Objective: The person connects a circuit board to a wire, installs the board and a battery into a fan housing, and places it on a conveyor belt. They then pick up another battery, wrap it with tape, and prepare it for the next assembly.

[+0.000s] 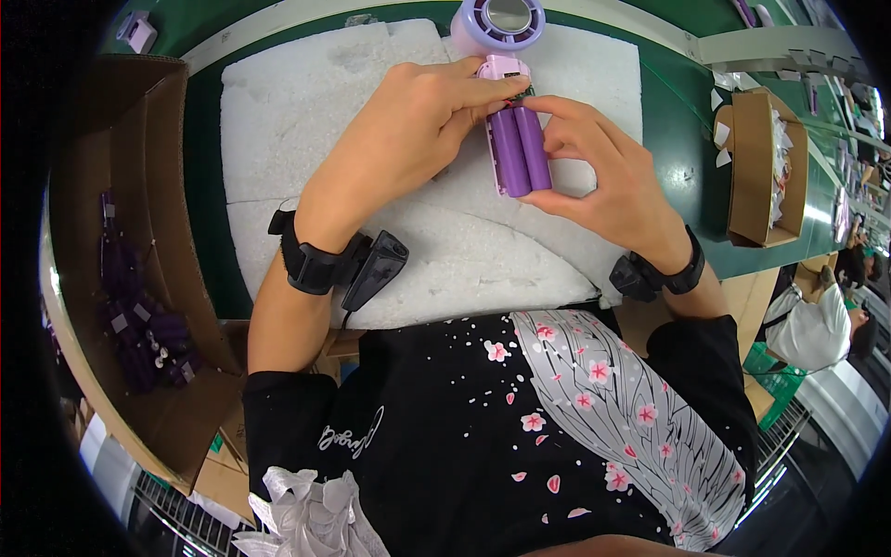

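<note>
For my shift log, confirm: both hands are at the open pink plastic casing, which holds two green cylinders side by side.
Wrong on colour: the two cylinders, side by side in the open pink plastic casing, are purple, as the head view shows.

A lilac plastic handheld fan (492, 43) with a round, slotted head is at the frame's upper centre, its pale-pink handle (497, 67) open. Two purple cylindrical battery cells (510, 153) sit exposed, side by side.
</note>
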`<state>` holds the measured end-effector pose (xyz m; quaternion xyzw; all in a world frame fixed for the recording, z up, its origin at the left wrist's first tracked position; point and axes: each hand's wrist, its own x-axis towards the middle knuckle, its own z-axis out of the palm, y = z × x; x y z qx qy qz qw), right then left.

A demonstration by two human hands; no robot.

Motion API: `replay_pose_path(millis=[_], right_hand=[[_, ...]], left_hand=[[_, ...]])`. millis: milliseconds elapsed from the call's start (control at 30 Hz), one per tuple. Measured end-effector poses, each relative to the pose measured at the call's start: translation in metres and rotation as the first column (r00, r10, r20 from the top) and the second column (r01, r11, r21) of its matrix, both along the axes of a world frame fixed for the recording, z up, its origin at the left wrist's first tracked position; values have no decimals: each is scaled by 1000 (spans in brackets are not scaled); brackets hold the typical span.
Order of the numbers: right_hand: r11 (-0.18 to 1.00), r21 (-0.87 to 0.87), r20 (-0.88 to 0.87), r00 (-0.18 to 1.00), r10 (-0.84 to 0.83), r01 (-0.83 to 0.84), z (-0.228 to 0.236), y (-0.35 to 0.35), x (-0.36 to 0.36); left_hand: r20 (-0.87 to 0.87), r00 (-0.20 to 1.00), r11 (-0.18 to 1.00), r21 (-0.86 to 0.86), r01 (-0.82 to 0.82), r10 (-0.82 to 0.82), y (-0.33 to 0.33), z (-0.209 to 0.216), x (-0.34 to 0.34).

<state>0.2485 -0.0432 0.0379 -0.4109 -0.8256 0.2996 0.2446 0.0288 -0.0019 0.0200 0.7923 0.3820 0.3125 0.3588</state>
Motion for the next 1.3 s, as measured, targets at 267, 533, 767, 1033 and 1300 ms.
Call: replay_pose_path(millis=[267,533,767,1033,1300], right_hand=[[994,110,12,1000,18,-19,-11,3,5],[996,86,13,999,38,-39,-11,3,4],[999,-34,-59,998,-30,28,-7,7,-6],[990,-136,-104,994,-45,31,-3,18,-7],[997,-19,-119,990,-75,73,-17,16,-3]], left_hand=[[36,999,997,71,-23,21,2,-9,3],[-35,999,964,-266,10,-20,-3,0,-2],[25,1000,921,-390,1,9,-1,-5,1],[178,979,901,-433,-10,96,0,-12,4],[236,970,942,-335,20,63,-13,-22,11]])
